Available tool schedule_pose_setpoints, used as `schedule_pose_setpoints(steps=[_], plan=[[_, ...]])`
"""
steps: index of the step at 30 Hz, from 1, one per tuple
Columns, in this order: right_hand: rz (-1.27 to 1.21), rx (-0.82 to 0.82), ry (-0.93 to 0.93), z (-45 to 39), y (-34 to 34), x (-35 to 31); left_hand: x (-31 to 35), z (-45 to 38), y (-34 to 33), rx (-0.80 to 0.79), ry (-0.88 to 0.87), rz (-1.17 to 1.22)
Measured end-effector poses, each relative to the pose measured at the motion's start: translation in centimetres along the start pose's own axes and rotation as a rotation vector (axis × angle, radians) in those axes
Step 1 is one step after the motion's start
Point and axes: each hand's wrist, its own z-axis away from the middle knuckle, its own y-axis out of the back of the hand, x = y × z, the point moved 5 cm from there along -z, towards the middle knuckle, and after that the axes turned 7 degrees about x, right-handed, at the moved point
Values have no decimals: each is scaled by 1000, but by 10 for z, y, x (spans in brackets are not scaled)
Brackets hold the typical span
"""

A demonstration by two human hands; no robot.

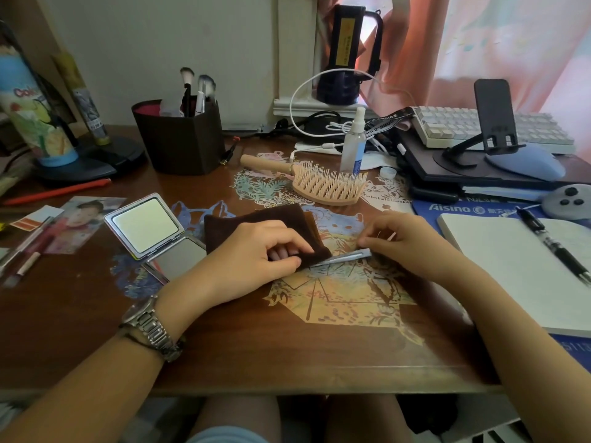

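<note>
Head view: midway along the desk (80,314), the left hand (252,260) is pinching the brown cloth (256,223) round the slim metal tool (347,256). The right hand (406,241) is pinching the tool's other end with its fingers (367,242), best held firm for lengthwise wiping.

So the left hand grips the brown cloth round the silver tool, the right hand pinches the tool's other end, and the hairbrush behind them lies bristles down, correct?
Not quite: the head view shows the hairbrush lying bristles up. The rest holds: the left hand grips the brown cloth round the silver tool, and the right hand pinches its other end.
</note>
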Motion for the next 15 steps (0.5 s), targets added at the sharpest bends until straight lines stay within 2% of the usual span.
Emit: schedule_pose_setpoints(steps=[6, 9, 11, 15], plan=[[-52, 80, -4, 5, 12, -4, 0, 0, 0, 3, -1, 2], [-222, -48, -49, 13, 16, -4, 0, 0, 0, 2, 8, 9], [-225, -137, -46, 15, 13, -3, 0, 0, 0, 2, 13, 18], [-119, -84, -17, 12, 9, -1, 0, 0, 1, 4, 6, 15]])
